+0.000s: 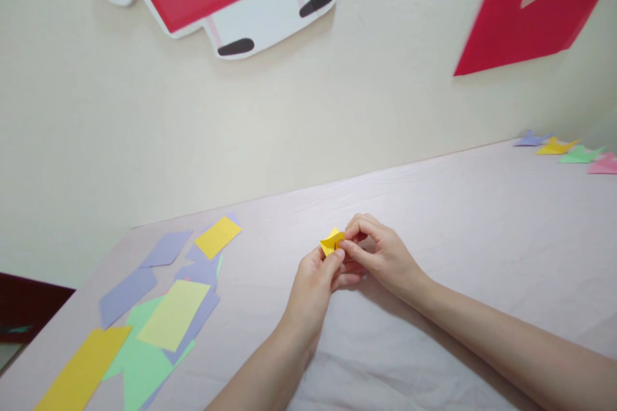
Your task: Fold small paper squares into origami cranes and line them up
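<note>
A small folded piece of yellow paper [331, 243] is held between my two hands, a little above the cloth-covered table. My left hand [318, 276] pinches its lower edge, thumb on top. From the other side, my right hand [378, 250] grips the paper's right edge between thumb and index finger. The paper has pointed corners and a fold standing up; part of it is hidden behind my fingers.
Loose sheets of yellow [87, 369], purple [128, 295], green [144, 366] and pale yellow paper [174, 314] overlap at the left. Several folded paper pieces [556, 146] line the far right edge. Behind the table [434, 205] rises a wall [289, 122] with red decorations [525, 19].
</note>
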A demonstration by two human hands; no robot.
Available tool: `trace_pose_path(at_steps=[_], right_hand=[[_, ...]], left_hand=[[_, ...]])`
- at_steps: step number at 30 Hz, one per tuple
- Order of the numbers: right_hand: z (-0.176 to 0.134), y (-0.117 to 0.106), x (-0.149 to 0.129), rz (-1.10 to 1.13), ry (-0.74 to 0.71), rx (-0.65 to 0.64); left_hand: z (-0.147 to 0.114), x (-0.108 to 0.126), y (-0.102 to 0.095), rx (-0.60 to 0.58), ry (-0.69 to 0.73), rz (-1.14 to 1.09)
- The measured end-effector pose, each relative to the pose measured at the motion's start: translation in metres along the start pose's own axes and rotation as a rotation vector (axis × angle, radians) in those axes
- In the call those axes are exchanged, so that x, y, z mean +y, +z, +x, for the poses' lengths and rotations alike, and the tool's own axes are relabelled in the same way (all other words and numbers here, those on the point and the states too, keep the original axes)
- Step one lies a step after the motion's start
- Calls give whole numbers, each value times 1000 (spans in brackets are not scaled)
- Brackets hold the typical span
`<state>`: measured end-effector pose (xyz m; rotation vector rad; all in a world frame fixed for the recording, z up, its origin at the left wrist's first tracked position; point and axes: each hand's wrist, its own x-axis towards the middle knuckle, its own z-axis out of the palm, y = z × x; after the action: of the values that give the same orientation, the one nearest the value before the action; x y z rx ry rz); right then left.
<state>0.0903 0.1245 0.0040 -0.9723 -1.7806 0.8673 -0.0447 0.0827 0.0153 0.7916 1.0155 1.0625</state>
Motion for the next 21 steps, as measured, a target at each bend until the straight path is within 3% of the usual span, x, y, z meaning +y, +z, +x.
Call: trace_pose_path(at_steps=[3, 7, 11, 14, 21], right_hand=[[-1, 0, -1, -117, -45, -35], [-2, -2, -5, -388, -255, -83], [-1, -4, -5, -489, -363, -148], [0, -4, -3, -449, -349, -132], [1, -6, 0, -58, -214, -167]], left_hand=[[2, -4, -3, 13, 30, 79], [4, -9, -6, -12, 71, 270], [4, -9, -5, -29, 100, 369], [4, -6, -4, -64, 85, 367], [4, 1, -7, -152, -58, 239]])
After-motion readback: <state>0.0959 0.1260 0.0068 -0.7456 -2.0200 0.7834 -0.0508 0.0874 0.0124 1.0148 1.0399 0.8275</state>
